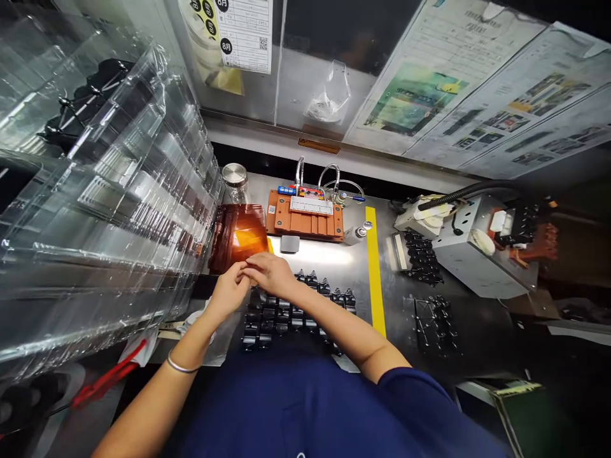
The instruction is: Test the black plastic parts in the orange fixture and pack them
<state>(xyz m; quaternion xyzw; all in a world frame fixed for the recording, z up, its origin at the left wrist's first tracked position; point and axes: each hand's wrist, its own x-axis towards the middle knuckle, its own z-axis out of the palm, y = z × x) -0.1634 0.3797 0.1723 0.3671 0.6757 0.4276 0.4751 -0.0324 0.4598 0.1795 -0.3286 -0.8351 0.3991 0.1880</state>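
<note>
Navy shirt (296, 407) — both hands pinched together beside black plastic parts

Just past the shirt, the left hand (230, 289) and right hand (270, 273) meet at the fingertips, pressed together; anything pinched between them is too small to make out. A metal bangle (181, 364) circles the left wrist. Rows of black plastic parts (286, 312) lie on the steel bench (356, 267), just beside the right hand and under its wrist. Beyond the fingertips sit an amber plastic sheet (237, 235) and an orange fixture (305, 226) holding a white breadboard (311, 205) — a glass jar (235, 182) stands behind the sheet. Stacked clear plastic trays (105, 191) rise at left; yellow tape (375, 267) runs along the bench.
</note>
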